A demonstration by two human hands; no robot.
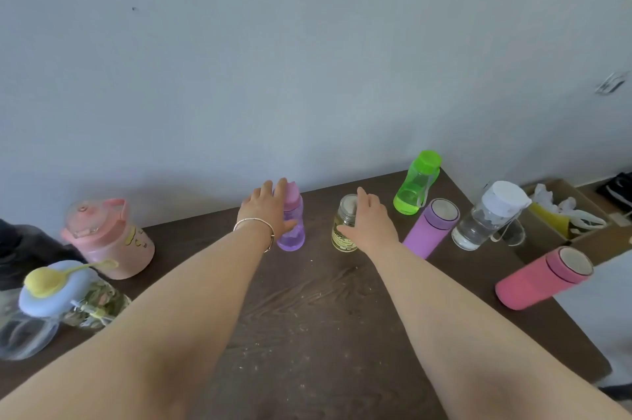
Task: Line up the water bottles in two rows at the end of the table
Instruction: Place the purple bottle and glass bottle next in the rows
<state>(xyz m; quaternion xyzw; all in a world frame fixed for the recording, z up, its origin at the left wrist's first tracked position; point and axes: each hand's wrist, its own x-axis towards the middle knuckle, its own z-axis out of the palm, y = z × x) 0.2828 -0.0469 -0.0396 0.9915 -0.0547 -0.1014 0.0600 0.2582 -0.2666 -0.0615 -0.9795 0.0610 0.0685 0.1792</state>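
A home room: wooden table [307, 300], plain wall [307, 60], cluttered cardboard box [547, 224].

Small clear glass jar with yellowish contents [344, 228]: dark print that seems to begin "100%"; the right hand [371, 223] hides the rest.
Squat pink plastic jug with handle [109, 238]: yellow cartoon figure, no legible words.
Other bottles: nothing readable.
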